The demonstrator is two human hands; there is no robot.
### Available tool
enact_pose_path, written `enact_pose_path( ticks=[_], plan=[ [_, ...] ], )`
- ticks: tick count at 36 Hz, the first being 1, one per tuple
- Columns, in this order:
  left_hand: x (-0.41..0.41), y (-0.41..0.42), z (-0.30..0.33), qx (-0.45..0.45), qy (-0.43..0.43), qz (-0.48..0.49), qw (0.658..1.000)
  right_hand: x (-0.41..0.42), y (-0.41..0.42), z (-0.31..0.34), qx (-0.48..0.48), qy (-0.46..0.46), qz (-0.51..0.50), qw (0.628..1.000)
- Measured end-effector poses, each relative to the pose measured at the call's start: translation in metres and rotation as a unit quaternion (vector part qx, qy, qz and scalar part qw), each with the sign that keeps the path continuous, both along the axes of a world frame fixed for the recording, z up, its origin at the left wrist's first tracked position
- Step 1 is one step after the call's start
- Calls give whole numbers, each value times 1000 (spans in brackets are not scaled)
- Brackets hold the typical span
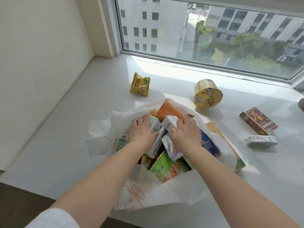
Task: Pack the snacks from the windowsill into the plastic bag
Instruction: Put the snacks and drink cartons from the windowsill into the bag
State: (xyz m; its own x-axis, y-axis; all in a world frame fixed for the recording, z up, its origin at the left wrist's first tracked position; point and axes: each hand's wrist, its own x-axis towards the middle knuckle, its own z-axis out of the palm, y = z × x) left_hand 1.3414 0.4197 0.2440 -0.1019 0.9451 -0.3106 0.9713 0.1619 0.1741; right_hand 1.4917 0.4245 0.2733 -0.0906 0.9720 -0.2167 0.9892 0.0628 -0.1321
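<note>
Already deep in the plastic bag [158, 183]: left hand [141, 134] curled over a pale carton [155, 127], right hand [186, 135] gripping a second small carton [170, 123]. Packed around them: green noodle pack [166, 168], glossy blue pouch [209, 143], orange packet [169, 109]. Mostly done, by the look of it. Left out on the windowsill [65, 132]: crinkled yellow biscuit packet [139, 84] toward the far edge, round yellow noodle cup [207, 93] lying tipped, brown box [258, 120] and flat white carton [261, 140] toward the right edge. Bag thin, white, crumpled.
</note>
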Motion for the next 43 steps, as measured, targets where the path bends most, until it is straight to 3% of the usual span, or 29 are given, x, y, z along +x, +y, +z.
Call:
enact_pose_path(
  ticks=[5, 9, 12, 15, 20, 26, 35, 43],
  plan=[
    [-5, 0, 14, 89, 102, -83, 987, 10, -5, 2, 12, 21, 10, 1000],
    [4, 23, 39, 178, 33, -118, 976, 11, 24, 16, 75, 150, -51, 985],
    [12, 64, 57, 161, -47, -78, 983, 8, 64, 30, 58, 284, -100, 952],
    [11, 116, 53, 111, -43, -51, 992, 10, 107, 31, 25, 357, -136, 924],
    [3, 188, 16, -4, 4, 4, 1000, 27, 166, -11, -41, 259, -168, 950],
    [-5, 248, -26, -45, 49, 44, 997, 36, 211, -54, -73, 126, -140, 979],
    [-42, 326, -82, -44, 63, 134, 988, 25, 272, -91, -86, 102, -89, 987],
    [-53, 376, -113, -84, 43, 140, 986, 38, 283, -127, -84, 72, -63, 992]
  ],
)
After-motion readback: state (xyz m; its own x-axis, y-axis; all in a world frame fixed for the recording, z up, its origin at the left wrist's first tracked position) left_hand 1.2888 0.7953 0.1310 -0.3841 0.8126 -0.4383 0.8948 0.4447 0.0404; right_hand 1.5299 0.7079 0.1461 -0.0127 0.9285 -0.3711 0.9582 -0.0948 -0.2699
